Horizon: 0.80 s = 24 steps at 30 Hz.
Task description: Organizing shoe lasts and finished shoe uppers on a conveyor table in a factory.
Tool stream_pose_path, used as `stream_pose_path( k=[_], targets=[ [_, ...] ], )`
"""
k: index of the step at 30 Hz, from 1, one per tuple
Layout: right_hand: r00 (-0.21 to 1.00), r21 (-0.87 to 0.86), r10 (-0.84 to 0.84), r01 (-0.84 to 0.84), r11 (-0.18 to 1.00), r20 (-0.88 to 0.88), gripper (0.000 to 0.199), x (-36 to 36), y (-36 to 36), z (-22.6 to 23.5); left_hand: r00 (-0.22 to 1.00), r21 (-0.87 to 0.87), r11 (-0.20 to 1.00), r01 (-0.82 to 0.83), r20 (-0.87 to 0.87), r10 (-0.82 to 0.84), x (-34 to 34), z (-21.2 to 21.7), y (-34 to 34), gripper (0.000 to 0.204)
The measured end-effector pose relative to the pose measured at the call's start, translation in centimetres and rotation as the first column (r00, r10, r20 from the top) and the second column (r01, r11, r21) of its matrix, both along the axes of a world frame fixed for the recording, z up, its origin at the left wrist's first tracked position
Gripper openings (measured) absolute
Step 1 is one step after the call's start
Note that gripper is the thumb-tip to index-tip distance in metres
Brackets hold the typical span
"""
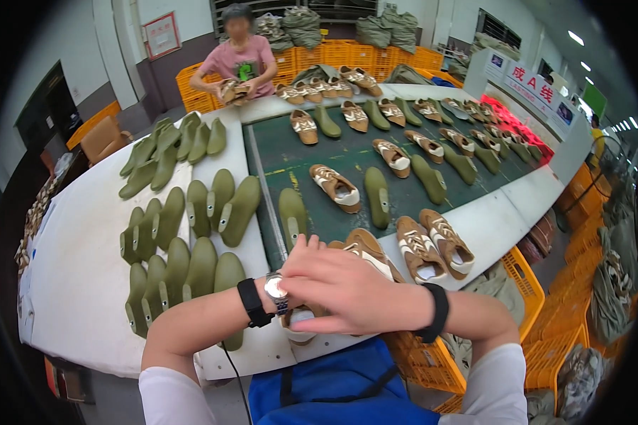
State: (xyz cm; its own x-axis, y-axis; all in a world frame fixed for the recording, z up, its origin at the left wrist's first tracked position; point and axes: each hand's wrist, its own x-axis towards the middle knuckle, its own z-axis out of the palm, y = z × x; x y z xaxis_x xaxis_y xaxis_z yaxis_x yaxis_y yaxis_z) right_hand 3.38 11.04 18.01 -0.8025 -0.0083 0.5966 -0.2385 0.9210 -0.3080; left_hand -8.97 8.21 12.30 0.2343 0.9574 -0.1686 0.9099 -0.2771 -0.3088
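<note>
Both hands are working at the counter [85, 283] edge: the right hand [347, 290] is lying flat over a shoe [365, 251], apparently gripped underneath by the hidden left hand [298, 315].

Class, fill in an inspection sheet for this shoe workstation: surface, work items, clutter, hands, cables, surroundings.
Surface: white table beside a dark green conveyor belt.
Work items: a brown and white shoe under both hands; its heel shows below the wrists.
Clutter: rows of green shoe lasts on the table; more shoes and lasts along the belt; a finished pair at the right.
Hands: right hand lies across the shoe, fingers spread; left hand mostly hidden behind it. Grip cannot be told.
Cables: one black cable hangs below the left wrist.
Surroundings: a co-worker at the far end holding shoes; orange crates; filled sacks behind.
</note>
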Motion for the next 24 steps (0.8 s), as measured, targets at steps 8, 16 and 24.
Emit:
stream_pose_path(
  k=[8, 16, 24],
  targets=[
    [0.988, 0.019, -0.081, 0.08, 0.997, 0.128, 0.025, -4.1, -0.7, -2.6, 0.992, -0.126, 0.991, -0.044, 0.115, 0.059, 2.8, 0.3, 1.2, 0.042],
    [0.99, 0.025, 0.067, -0.07, 0.997, 0.122, 0.021, -4.7, -0.5, -2.7, 0.861, -0.003, 0.995, 0.096, 0.501, -0.082, 1.5, -2.8, 1.2, 0.038],
    [0.965, -0.634, 0.03, 0.146, 0.759, 0.259, 0.029, -6.2, 1.0, -1.4, 0.541, 0.083, 0.983, 0.165, 0.826, -0.161, -0.7, -4.9, -1.9, 0.026]
  ],
)
